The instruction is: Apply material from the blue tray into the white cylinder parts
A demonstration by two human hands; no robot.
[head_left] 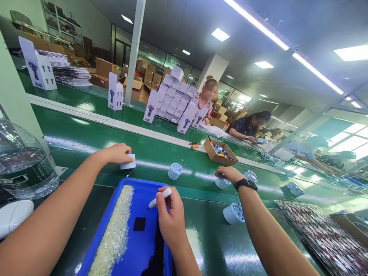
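Observation:
My left hand (116,153) reaches over the green belt, its fingers closed on a pale blue cylindrical housing (128,162) with a short dark wire. My right hand (172,214) is closed round a white pen-shaped tool (163,194), whose thin tip points down and left over a blue tray (143,183). Along the tray's left side lies a band of small clear rings (115,234). A black square (139,224) and a dark strip (157,245) are also in the tray. Another person's watch-wearing hand (230,175) touches a similar housing (222,184).
More housings stand on the belt (152,151) and near the right arm (233,214). Behind are an open carton of parts (220,151) and stacked white boxes (175,96). At left are a water bottle (24,161) and a white object (15,216). Co-workers sit across.

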